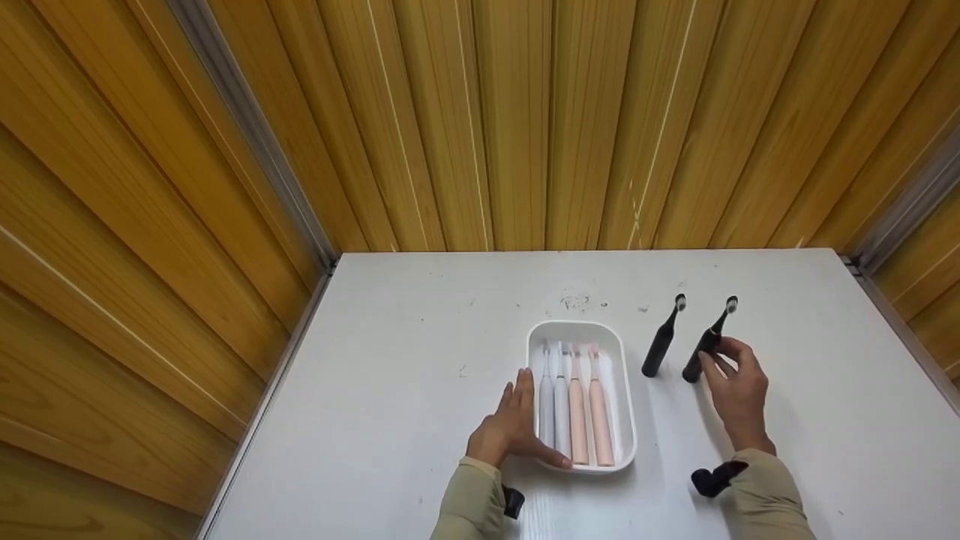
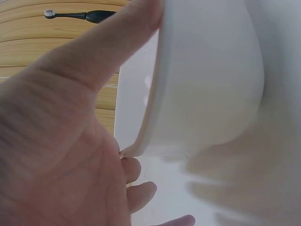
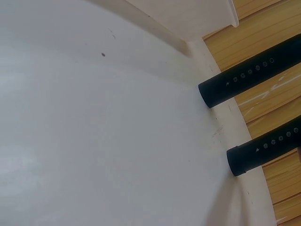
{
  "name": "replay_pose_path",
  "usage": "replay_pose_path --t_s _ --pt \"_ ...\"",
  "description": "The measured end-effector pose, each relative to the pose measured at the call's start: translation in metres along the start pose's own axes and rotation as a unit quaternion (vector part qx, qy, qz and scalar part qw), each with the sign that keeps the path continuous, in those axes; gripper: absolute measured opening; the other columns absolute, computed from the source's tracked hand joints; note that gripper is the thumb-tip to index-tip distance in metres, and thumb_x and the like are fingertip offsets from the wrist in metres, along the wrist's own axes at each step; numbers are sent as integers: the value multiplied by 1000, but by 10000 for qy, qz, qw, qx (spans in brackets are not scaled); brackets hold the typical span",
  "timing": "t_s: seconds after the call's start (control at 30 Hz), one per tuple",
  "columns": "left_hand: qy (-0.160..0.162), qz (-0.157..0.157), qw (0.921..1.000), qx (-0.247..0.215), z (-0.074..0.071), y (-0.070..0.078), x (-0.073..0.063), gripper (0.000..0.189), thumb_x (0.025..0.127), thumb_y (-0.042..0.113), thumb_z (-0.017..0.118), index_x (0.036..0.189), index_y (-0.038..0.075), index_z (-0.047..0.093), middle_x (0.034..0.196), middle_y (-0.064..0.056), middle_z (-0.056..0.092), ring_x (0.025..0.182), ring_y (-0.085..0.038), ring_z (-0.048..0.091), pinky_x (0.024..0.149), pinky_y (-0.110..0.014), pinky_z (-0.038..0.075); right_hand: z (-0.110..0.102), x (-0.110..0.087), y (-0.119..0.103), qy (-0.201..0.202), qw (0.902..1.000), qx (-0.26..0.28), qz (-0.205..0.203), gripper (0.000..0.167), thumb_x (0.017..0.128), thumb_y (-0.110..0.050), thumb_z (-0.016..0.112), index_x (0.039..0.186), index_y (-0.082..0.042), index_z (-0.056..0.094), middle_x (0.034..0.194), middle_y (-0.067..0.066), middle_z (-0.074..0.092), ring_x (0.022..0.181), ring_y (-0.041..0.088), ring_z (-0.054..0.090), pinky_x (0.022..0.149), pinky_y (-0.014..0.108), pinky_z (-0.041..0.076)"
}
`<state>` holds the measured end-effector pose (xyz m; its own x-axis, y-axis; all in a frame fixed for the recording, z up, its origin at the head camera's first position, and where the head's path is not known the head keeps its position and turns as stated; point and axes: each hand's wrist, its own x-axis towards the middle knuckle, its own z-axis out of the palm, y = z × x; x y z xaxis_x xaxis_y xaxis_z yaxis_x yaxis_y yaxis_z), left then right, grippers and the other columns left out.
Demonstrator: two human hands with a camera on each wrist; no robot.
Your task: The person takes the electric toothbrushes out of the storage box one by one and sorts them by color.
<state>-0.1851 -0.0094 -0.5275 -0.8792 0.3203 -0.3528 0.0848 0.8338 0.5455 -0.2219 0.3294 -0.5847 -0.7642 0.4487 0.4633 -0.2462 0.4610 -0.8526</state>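
My left hand (image 1: 514, 427) lies at the near left corner of a white tray (image 1: 630, 420), fingers extended along its left side and thumb across the front rim. Inside the tray are two pale grey electric toothbrushes (image 1: 561, 412) and two pink electric toothbrushes (image 1: 598, 424), side by side with heads pointing away. To the right, my right hand (image 1: 739, 386) pinches the handle of a black electric toothbrush (image 1: 697, 360) between thumb and fingers. Another black electric toothbrush (image 1: 660, 349) stands upright between it and the tray. In the right wrist view, the held brush's base (image 3: 237, 162) is at the tabletop.
A white tabletop (image 1: 390, 360) with small scuffs and dark specks carries everything. Wood-patterned panels (image 1: 510, 127) rise behind it and at both sides, with grey metal posts at the corners. A black wrist device (image 1: 716, 480) shows at the right sleeve.
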Motion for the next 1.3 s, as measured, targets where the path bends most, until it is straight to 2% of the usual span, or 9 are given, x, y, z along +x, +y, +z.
replay_pose_path --t_s 0.17,0.3,0.5,0.67,0.77,0.97,1.17,1.3 --pt "4 20 10000 79 1 -1 1 146 50 55 90 154 9 -1 162 -9 2 149 -31 8 113 -54 29 -1 -5 2 9 9998 -88 -194 43 79 9 70 119 10 55 110 11 59 102 4 57 89 12 49" --pt "39 40 10000 69 1 -1 1 145 51 54 91 154 8 0 162 -10 3 149 -32 9 113 -53 30 -2 -9 2 91 9997 -85 -217 46 79 9 71 122 10 55 111 14 59 104 12 60 89 13 49" --pt "43 14 10000 60 1 0 2 145 50 53 91 154 8 0 162 -10 3 149 -32 9 114 -51 29 -7 -12 -2 158 9999 51 7 46 79 8 71 123 8 55 110 9 59 104 10 59 89 13 50" --pt "-19 35 9999 130 1 0 2 146 51 54 90 154 7 -2 162 -11 2 149 -32 8 114 -50 30 -13 -14 -7 297 9995 79 -81 45 79 10 70 122 9 55 107 5 60 103 13 60 89 14 50" --pt "-46 70 9999 103 0 -1 2 145 52 54 90 154 7 -2 162 -12 2 149 -32 8 113 -52 30 -16 -17 -15 383 9990 133 -181 45 78 13 69 121 11 56 106 7 60 103 14 61 88 15 51" --pt "-25 137 9999 35 0 -1 1 145 52 53 91 154 7 -2 162 -12 2 148 -33 8 114 -51 29 -22 -26 -48 473 9985 95 -251 43 79 14 67 119 13 55 106 7 61 104 11 62 89 15 50" --pt "21 173 9998 71 0 0 0 145 51 52 91 154 5 0 162 -13 3 148 -34 9 116 -48 28 -16 -32 -40 422 9962 415 -631 44 77 16 68 119 10 57 110 8 61 106 3 61 89 16 51" --pt "4 130 9999 47 0 0 -1 145 52 52 91 154 6 0 162 -12 3 148 -34 9 115 -48 29 -9 -38 -50 321 9936 669 -854 44 75 19 68 117 10 58 109 6 63 106 9 62 88 18 52"
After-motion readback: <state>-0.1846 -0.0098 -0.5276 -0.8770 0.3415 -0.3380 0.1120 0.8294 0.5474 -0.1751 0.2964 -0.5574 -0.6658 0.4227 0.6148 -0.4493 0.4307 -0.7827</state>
